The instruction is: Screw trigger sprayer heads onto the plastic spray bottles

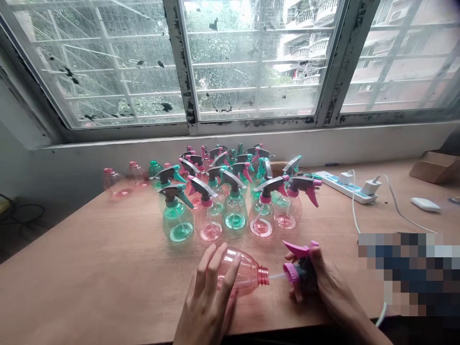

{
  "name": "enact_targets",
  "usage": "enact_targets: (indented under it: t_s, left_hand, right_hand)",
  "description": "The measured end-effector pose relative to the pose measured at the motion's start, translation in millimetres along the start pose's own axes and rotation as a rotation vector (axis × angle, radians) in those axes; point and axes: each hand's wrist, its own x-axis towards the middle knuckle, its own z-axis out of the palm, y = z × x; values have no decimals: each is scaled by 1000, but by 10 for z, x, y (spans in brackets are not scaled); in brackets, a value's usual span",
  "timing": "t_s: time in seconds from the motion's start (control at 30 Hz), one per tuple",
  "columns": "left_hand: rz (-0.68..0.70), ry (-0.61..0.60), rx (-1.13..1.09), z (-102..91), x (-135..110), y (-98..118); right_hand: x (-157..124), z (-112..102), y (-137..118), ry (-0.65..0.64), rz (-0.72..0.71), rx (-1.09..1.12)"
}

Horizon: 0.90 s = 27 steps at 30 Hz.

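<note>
A clear pink bottle [246,269] lies on its side near the table's front edge, its threaded neck pointing right. My left hand [212,292] is wrapped over its body. Just right of the neck, my right hand [323,278] grips a spray head [304,268] with a pink collar, pink trigger and dark body. From the collar a thin pale tube runs into the bottle's mouth. Collar and neck are apart, with a short length of tube showing between them. My right fingers are partly hidden behind the spray head.
Several pink and green spray bottles [235,218] with heads on stand beyond my hands. Open-necked bottles [113,184] stand at the back left. A power strip [345,187] with white plugs and cables, a white mouse [425,205] and a cardboard box [434,165] are on the right.
</note>
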Motion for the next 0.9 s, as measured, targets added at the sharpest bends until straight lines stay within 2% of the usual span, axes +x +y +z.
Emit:
enact_targets:
  t_s: [0.17, 0.27, 0.33, 0.4, 0.47, 0.53, 0.67, 0.9]
  left_hand:
    - [59, -63, -89, 43, 71, 106]
    - [20, -96, -335, 18, 98, 75]
    - [-168, -57, -589, -4, 95, 17]
    - [-446, -29, -867, -17, 84, -47]
    - [-662, -91, -1114, -25, 79, -98]
    - [-763, -198, -1253, -30, 77, -130]
    - [-749, -291, -1295, 5, 45, -158]
    - [-612, -215, -1346, 160, -49, -187]
  right_hand:
    - [55, 54, -11, -140, -78, -158]
    - [76, 76, -59, -149, -63, -228]
    - [76, 78, -66, -166, -63, -258]
    - [65, 63, -44, -179, -76, -282]
    - [45, 39, -2, -166, -84, -284]
    - [26, 20, 40, -161, -75, -250]
    - [9, 11, 55, -170, -90, -215]
    - [23, 12, 5, -240, -113, -205]
